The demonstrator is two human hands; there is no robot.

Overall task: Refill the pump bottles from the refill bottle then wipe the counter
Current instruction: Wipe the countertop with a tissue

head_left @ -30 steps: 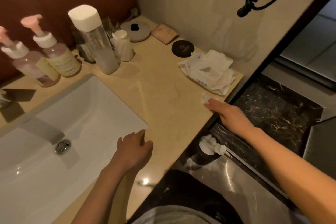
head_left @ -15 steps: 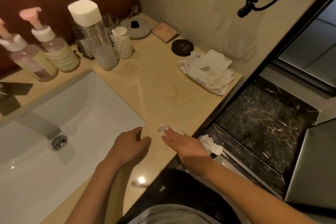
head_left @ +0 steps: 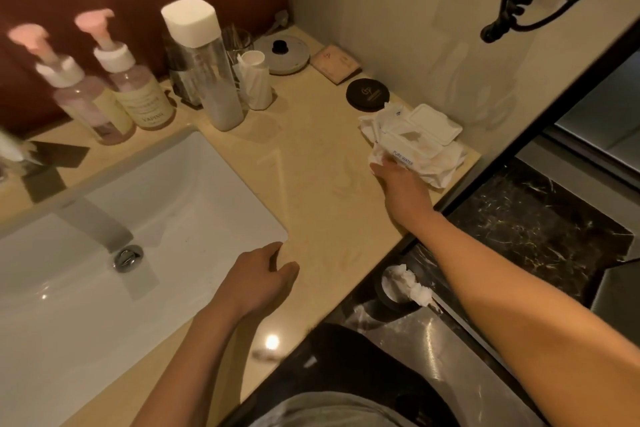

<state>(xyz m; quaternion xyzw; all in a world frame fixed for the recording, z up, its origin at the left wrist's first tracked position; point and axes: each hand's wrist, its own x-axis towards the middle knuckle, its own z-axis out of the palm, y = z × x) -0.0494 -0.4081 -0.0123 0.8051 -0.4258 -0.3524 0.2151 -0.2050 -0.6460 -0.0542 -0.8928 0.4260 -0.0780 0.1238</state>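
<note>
Two pump bottles with pink pumps stand at the back left of the beige counter. Beside them stands the tall clear refill bottle with a white cap. My right hand presses a white wipe flat on the counter, right against the wet-wipe pack. Most of the wipe is hidden under the palm. My left hand rests with loosely curled fingers on the counter at the sink's corner, holding nothing.
A white sink with a drain plug fills the left. A black round compact, a pink box, a grey lid and a small white tube stand at the back. A bin with crumpled tissue sits below the counter edge.
My right hand has swept the wipe from near my left hand away to the right, up against the wet-wipe pack. The left hand has stayed in place.
</note>
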